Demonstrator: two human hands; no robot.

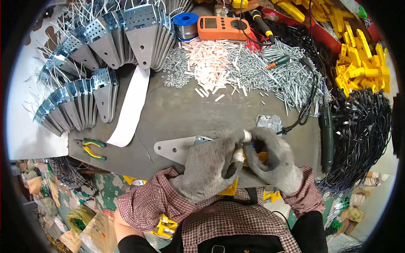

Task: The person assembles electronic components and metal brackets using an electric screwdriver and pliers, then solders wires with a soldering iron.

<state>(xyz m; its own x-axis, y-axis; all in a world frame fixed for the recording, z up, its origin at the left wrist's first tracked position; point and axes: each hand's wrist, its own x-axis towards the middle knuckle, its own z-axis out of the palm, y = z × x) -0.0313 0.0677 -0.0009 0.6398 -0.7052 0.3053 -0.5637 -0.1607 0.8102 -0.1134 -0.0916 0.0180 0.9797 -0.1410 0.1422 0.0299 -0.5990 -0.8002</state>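
Both hands wear grey work gloves with white tape round some fingertips. My left hand (206,166) lies over the right end of a flat grey metal plate (174,147) with round holes, its fingers closed. Close against it, my right hand (274,158) has thumb and fingers bent in to meet the left fingertips. What they pinch is too small and covered to name; a bit of blue shows between them. A yellow plastic part (230,188) juts out under the left hand, and more yellow shows inside the right hand's curl.
Beyond the hands lie white sticks (211,59), metal screws (282,76), small nuts (176,69), an orange meter (221,28) and a solder spool (185,25). Left are stacked metal plates (105,95), a paper strip (130,105) and pliers (93,148). Black cables (358,130) and yellow parts (363,63) crowd the right.
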